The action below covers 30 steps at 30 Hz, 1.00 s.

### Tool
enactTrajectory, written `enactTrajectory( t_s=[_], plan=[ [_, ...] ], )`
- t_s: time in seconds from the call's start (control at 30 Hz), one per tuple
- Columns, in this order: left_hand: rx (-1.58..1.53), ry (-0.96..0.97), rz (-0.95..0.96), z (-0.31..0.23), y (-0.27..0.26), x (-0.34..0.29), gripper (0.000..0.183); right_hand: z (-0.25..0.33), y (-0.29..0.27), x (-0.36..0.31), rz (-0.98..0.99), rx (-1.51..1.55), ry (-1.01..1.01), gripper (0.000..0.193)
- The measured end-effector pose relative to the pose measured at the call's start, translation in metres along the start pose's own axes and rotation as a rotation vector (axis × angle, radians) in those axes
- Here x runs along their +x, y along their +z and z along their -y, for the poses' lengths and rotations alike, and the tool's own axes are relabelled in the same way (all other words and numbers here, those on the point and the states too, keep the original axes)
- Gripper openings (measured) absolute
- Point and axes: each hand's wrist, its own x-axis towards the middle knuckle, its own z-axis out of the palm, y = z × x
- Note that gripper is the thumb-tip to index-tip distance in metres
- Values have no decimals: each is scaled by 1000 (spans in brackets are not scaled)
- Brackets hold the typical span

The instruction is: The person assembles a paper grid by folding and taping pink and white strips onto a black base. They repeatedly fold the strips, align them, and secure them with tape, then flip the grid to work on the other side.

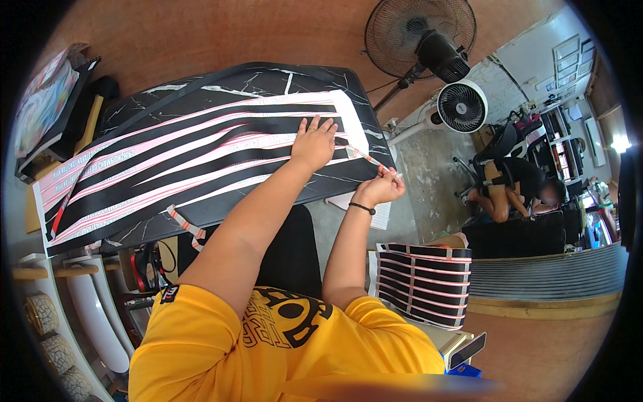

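Two hands [313,144] [379,188], pinched strip [367,158], striped sheet [201,158], printed lettering [100,163]

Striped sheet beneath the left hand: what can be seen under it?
A black, white-veined tabletop shows along edges of the striped sheet, on which the left hand rests. Whatever lies directly beneath the sheet is covered and cannot be seen.

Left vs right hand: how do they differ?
1. Left hand lies open, palm down on the striped sheet; right hand is closed, pinching a thin strip.
2. Left hand is farther from the body; right hand is nearer.
3. Right hand has a dark bracelet at the wrist; left hand has none.
Shared: both are gloveless.
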Motion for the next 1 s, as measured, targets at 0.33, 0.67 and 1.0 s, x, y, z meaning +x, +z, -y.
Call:
enactTrajectory(
  t_s=[0.33, 0.67, 1.0],
  plan=[
    [22, 6, 14, 2, 5, 1, 46, 31, -47, 45, 148, -37, 68, 17],
    [36, -42, 0, 5, 5, 3, 45, 139, -65, 99, -62, -85, -360, 21],
    [-466, 121, -369, 8, -4, 3, 34, 244, -42, 31, 592, -178, -335, 14]
  ],
)
